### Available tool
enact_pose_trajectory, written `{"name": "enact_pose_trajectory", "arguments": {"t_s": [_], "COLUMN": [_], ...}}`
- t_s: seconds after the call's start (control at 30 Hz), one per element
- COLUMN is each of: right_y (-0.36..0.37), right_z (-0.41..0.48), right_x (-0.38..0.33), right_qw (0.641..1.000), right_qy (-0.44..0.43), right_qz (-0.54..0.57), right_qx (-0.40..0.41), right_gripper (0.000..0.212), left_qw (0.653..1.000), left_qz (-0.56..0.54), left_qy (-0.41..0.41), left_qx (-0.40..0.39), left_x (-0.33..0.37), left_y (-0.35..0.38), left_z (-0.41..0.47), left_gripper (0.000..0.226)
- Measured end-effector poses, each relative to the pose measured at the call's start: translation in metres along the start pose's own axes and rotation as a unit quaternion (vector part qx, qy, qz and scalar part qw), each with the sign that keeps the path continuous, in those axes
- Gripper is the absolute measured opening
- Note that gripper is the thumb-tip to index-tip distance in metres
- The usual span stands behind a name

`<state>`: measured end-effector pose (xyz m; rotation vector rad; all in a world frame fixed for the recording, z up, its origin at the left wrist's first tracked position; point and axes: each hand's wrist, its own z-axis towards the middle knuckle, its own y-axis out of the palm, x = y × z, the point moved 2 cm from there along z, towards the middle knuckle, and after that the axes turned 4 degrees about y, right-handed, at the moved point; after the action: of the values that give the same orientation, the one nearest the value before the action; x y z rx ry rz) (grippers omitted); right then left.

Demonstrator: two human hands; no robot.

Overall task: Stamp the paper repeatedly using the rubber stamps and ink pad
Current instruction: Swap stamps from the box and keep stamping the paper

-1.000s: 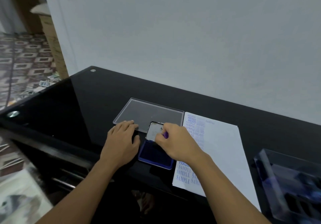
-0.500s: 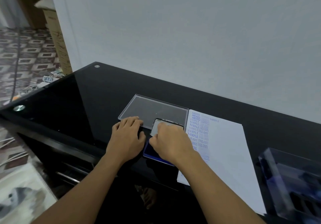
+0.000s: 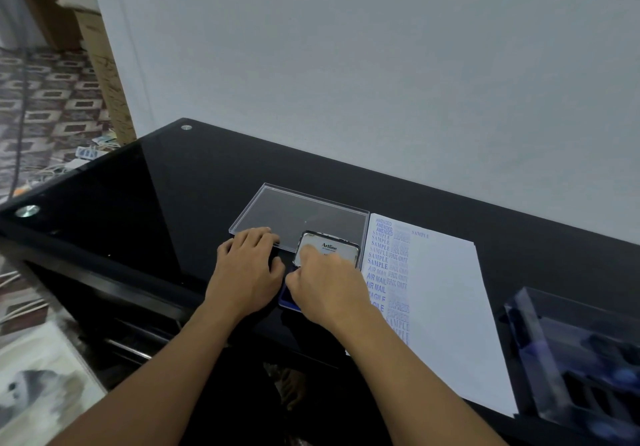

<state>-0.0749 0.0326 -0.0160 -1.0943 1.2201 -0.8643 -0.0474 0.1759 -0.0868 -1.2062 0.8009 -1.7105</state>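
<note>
We have lowered the silver lid (image 3: 332,248) of the blue ink pad (image 3: 283,295); right hand (image 3: 325,286) grip unclear; left hand (image 3: 247,267) flat at nine o'clock. Inking seems done.

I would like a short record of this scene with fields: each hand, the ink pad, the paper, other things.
left hand: lies on the black table, fingertips at the clear tray's near edge
right hand: curled over the ink pad; what it holds is hidden
ink pad: blue, its lid raised, reads Artline
paper: right of the pad, blue prints in two columns along its left edge
clear box: far right, contents blurred
</note>
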Motion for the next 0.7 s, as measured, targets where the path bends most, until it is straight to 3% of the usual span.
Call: {"name": "enact_pose_trajectory", "arguments": {"t_s": [0.7], "right_y": [0.002], "right_z": [0.011], "right_x": [0.002], "right_qw": [1.0], "right_qy": [0.002], "right_qz": [0.023], "right_qx": [-0.011], "right_gripper": [0.012], "left_qw": [1.0], "left_qz": [0.016], "left_qy": [0.002], "left_qx": [-0.008], "left_x": [0.001], "left_y": [-0.001], "left_z": [0.0], "left_gripper": [0.038]}}
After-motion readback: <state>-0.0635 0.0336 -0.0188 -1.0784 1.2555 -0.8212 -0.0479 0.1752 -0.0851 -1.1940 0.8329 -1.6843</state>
